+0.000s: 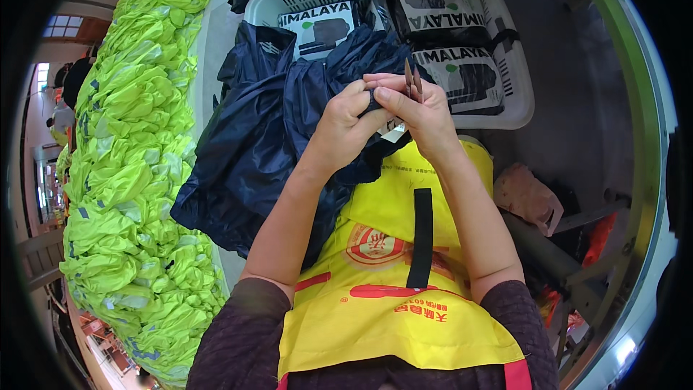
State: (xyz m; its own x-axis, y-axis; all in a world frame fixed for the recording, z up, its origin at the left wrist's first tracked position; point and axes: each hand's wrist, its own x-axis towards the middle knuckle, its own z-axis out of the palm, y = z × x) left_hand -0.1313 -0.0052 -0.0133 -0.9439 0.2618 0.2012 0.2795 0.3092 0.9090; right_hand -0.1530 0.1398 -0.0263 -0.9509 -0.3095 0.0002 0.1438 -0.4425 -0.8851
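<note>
Both hands up at frame centre, w/ dark navy garment (267,137) bunched under them, spilling to centre-left. Left hand (345,126) has fingers pinched tight on a fold of the fabric. Right hand (422,112) fingers closed round small snips (412,78), blades pointing up, just beside the pinched bit. White basket (516,76) at top centre holds packed dark items. Big heap of neon yellow vests (137,166) along left side. Yellow apron (404,274) at bottom.
</note>
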